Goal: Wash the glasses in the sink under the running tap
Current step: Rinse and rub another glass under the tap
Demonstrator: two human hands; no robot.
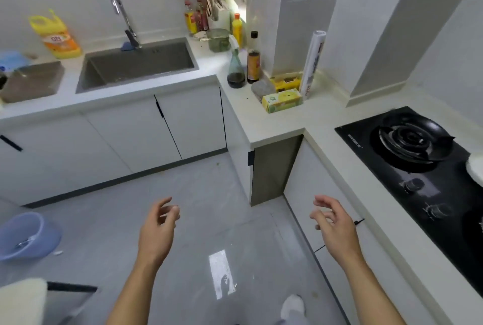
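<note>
The grey steel sink (167, 70) is set in the white counter at the upper left, far ahead of me. Its chrome tap (122, 15) arches over the back rim, and I see no water running from it. No glasses show inside the sink from here. My left hand (158, 228) hangs over the grey floor with loosely curled fingers and holds nothing. My right hand (333, 225) hovers beside the cabinet front, fingers relaxed and also holding nothing.
A yellow detergent jug (56, 36) stands left of the sink, a metal tray (32, 80) beside it. Sauce bottles (194, 15), a spray bottle (235, 68) and boxes (282, 100) crowd the corner. A black gas hob (415, 165) lies at right. A blue basin (24, 236) sits on the floor.
</note>
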